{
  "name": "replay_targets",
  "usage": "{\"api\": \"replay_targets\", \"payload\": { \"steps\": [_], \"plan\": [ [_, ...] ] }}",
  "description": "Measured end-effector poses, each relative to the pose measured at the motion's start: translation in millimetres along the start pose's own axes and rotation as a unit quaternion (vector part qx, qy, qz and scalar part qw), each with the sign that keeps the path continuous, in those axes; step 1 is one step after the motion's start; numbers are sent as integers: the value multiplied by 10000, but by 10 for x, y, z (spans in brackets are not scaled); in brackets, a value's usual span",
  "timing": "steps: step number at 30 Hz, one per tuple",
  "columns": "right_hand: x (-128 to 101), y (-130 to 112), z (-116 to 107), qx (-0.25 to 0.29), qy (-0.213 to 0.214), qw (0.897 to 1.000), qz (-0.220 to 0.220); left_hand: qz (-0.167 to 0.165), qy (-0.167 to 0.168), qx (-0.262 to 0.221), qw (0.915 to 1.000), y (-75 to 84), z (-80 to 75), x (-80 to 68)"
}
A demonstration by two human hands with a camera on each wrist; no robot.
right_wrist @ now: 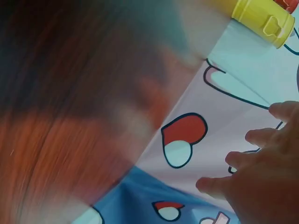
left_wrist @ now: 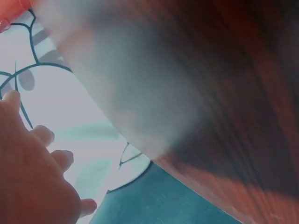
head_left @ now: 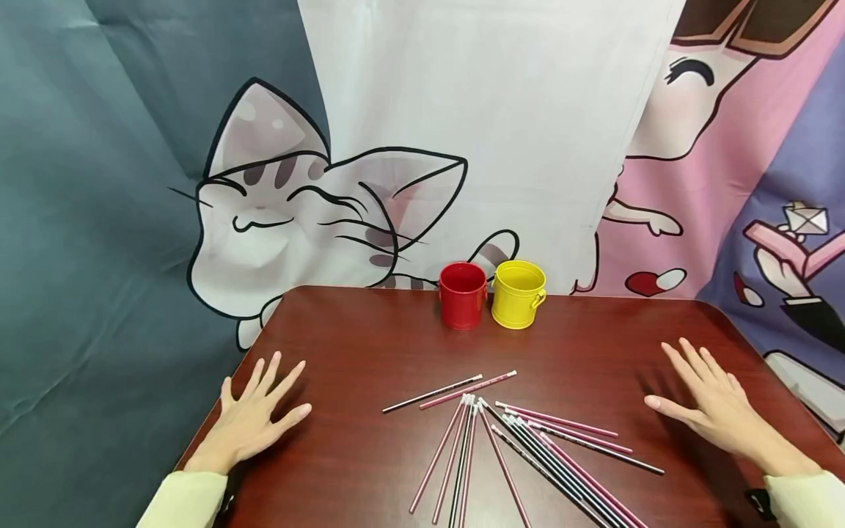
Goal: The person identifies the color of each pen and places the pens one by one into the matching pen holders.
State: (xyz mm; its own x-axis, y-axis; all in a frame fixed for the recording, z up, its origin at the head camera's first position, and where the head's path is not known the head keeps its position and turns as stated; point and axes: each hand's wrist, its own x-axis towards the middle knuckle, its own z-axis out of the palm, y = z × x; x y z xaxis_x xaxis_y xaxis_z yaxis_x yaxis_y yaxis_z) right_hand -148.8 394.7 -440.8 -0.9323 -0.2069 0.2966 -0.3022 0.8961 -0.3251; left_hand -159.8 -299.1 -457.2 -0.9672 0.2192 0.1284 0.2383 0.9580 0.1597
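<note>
The left hand (head_left: 254,418) lies flat on the dark red table (head_left: 370,345) near its left edge, fingers spread and straight, holding nothing. Between the hands, toward the near edge, a loose fan of pink and black pencils (head_left: 515,447) lies scattered on the table, well apart from either hand. Behind them, at the far edge, a red cup (head_left: 463,295) stands upright just beside a yellow cup (head_left: 518,294). The right hand (head_left: 716,407) rests palm down near the right edge, fingers straight and splayed, empty too.
</note>
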Motion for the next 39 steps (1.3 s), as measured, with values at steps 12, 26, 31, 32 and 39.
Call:
{"api": "replay_targets", "payload": {
  "steps": [12,26,31,32,39],
  "plan": [
    [427,-138,149,1066,377,9936,31,-105,72,-865,9962,369,60,392],
    [977,-231,527,1891,402,9784,735,53,-145,-2197,9754,921,242,1062],
    [1133,-278,614,2241,305,9698,910,-198,-333,-2823,9585,1067,324,1247],
    [1164,-290,633,2302,255,9683,934,-238,-369,-2902,9559,1095,337,1290],
    [1438,-410,761,2709,-58,9568,1052,-329,-169,-3574,9332,1316,446,1645]
  ]
}}
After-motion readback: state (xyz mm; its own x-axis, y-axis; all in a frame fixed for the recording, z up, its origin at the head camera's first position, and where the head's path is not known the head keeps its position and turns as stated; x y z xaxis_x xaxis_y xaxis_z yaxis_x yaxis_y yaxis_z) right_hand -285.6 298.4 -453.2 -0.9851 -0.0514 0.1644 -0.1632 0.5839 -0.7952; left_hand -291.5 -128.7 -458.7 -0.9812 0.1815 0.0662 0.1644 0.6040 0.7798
